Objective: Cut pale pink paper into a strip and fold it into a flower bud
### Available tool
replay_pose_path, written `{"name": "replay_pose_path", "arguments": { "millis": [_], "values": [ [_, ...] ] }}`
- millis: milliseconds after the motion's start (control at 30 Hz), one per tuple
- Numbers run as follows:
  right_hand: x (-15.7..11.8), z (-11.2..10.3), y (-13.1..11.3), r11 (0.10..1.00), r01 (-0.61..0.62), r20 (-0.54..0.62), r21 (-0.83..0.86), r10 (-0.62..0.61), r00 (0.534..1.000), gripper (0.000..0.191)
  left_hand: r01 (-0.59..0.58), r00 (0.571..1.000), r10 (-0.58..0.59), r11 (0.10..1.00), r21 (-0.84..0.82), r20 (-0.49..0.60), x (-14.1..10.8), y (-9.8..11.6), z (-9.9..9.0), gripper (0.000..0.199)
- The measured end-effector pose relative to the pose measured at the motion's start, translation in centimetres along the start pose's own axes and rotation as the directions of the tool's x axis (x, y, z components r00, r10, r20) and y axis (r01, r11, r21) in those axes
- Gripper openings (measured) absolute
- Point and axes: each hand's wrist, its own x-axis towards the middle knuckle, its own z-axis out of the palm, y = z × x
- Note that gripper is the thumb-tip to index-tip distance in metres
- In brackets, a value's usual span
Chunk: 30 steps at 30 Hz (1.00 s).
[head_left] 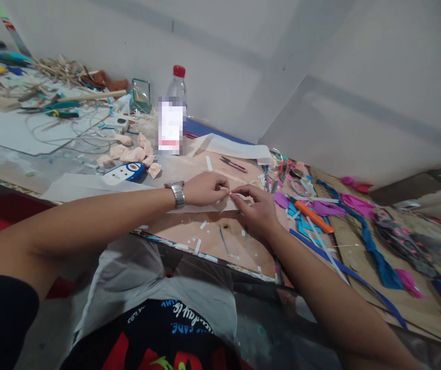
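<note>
My left hand (207, 189), with a metal watch (177, 195) on its wrist, is closed in a pinch above the table. My right hand (257, 209) meets it, thumb and forefinger pressed together. Between the fingertips is a small thin white strip (224, 194), partly hidden by the fingers; its exact kind is hard to make out. Beneath the hands lies a long sheet of white paper (85, 186). A pair of thread snips (234, 165) rests just beyond them, beside a short white paper strip (209, 163).
A red-capped bottle (179, 85) stands behind a blue-and-white power strip (126, 173) and crumpled pinkish pieces (133, 153). Pliers (62, 109) and thin sticks (60, 69) lie at left. An orange-handled cutter (313, 216) and coloured fabric scraps (359, 205) cover the right.
</note>
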Motion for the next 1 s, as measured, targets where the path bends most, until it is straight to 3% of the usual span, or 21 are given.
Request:
{"name": "replay_pose_path", "arguments": {
  "millis": [1000],
  "values": [
    [-0.06,-0.28,0.04,0.997,0.071,0.083,0.017,-0.072,0.994,0.024,0.023,1.0,-0.023,1.0,-0.003,-0.001,0.08,-0.19,-0.02,0.021]
  ]
}}
